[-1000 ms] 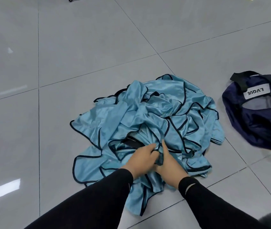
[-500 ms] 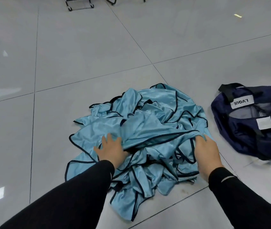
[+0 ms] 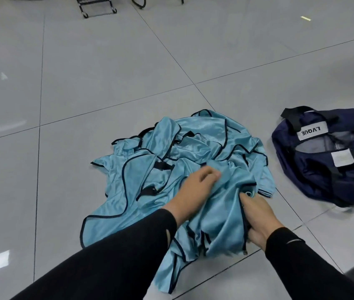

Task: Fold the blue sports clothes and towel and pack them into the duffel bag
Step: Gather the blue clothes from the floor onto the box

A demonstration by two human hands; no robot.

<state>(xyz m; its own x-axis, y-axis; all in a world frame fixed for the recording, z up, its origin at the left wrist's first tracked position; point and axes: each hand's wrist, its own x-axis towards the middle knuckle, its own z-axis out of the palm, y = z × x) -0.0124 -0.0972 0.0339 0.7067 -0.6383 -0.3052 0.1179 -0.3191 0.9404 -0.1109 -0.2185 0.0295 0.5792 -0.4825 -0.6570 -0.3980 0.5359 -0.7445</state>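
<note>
Tiled floor (image 3: 85, 94): blue clothes (image 3: 193, 152), duffel bag (image 3: 314, 169).

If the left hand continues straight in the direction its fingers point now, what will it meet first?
The left hand points up-right across the pile of blue clothes, so it would likely meet more bunched fabric first; the duffel bag lies farther right, though depth is unclear.

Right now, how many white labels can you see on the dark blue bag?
2. One lettered label sits below the black handle, the other, blank label lies nearer the person, further right. Others may be hidden.
</note>
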